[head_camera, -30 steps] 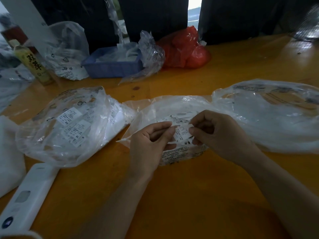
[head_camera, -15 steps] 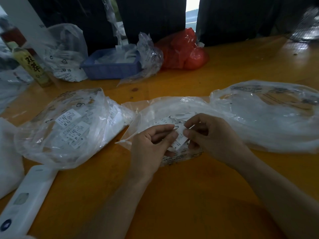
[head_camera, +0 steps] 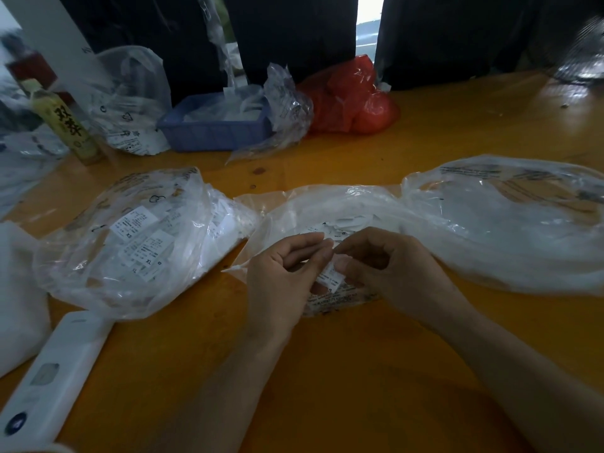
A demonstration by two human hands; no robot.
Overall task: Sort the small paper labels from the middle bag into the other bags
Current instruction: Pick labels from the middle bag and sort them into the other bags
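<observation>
Three clear plastic bags lie in a row on the orange table. The middle bag (head_camera: 343, 207) holds loose white paper labels. The left bag (head_camera: 130, 243) is stuffed with labels marked XS, XL and S. The right bag (head_camera: 510, 223) looks nearly flat. Both my hands meet over the near edge of the middle bag. My left hand (head_camera: 284, 279) and my right hand (head_camera: 389, 269) together pinch a small white paper label (head_camera: 331, 277) between thumbs and fingertips.
At the back stand a blue tray (head_camera: 212, 132) with plastic scraps, a red bag (head_camera: 353, 99), another clear bag (head_camera: 130, 103) and a yellow-labelled bottle (head_camera: 65, 122). A white flat device (head_camera: 55, 377) lies near left, beside something white (head_camera: 16, 295) at the left edge.
The label has come down and nearer to me, from over the middle bag's contents to its near edge, and both hands have closed in on it.
</observation>
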